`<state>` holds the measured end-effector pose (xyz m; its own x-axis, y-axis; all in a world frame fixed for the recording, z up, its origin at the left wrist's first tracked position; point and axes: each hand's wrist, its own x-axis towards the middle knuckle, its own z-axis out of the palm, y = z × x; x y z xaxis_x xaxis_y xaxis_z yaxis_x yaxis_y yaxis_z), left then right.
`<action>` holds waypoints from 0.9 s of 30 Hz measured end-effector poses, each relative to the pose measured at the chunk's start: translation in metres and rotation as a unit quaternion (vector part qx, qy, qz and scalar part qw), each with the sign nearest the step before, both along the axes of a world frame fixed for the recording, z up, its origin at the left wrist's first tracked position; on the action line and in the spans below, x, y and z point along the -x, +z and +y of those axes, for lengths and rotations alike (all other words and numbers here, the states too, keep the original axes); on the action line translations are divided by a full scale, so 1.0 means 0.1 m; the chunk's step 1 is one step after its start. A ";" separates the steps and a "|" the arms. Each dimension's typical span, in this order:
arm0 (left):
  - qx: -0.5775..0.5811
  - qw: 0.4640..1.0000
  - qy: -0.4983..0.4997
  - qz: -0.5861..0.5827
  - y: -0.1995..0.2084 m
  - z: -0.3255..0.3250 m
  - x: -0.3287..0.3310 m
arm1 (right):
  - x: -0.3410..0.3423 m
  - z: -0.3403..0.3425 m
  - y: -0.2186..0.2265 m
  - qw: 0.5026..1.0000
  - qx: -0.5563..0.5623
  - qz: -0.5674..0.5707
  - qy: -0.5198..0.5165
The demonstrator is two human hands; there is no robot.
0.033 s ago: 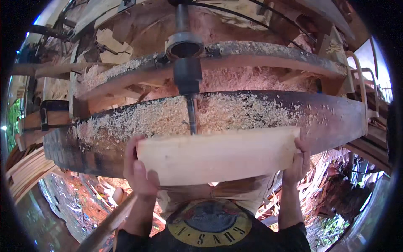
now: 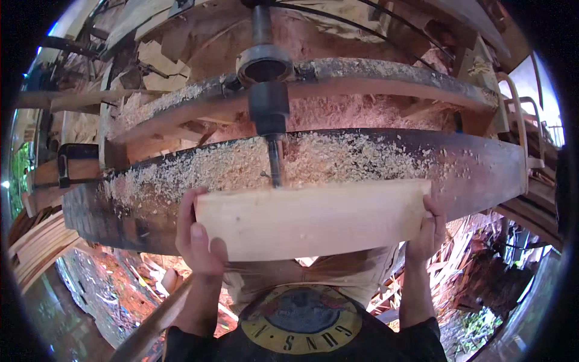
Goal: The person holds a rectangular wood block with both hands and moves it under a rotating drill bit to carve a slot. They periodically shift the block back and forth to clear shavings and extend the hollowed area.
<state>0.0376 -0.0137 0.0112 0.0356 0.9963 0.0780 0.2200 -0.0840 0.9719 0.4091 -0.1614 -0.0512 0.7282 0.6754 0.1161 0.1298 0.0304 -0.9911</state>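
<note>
Pale board [image 2: 313,220], its short edges gripped by curled hands [image 2: 202,250] [image 2: 426,235], leaves open tabletop [image 2: 485,172] rightward.

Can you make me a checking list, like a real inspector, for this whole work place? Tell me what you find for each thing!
Surface: long dark bench, its right end mostly bare.
Things in use: pale board, held at both ends; metal bit points at its far edge, but whether they touch can't be told.
Clutter: wood chips scattered thickly over the bench.
Hands: left hand has its grip on the board's left end; right hand on the right end.
Cables: dark lines at the top right might be cables; can't tell.
Surroundings: stacked wood strips at left; a chip-dusted beam behind the bench.
</note>
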 end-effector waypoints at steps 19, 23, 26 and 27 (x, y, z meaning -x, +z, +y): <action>-0.042 0.999 -0.002 0.019 -0.14 -0.10 0.17 | 0.05 0.06 0.02 0.998 0.065 -0.023 -0.007; -0.021 0.999 0.023 -0.026 -0.11 -0.28 0.12 | -0.07 -0.01 -0.05 0.999 0.035 0.013 0.004; -0.007 1.000 0.025 -0.011 -0.10 -0.05 0.03 | -0.08 0.06 0.00 0.997 0.057 0.037 -0.029; -0.007 1.000 0.019 0.010 -0.09 0.00 0.01 | -0.08 0.07 0.03 0.993 0.077 0.072 -0.060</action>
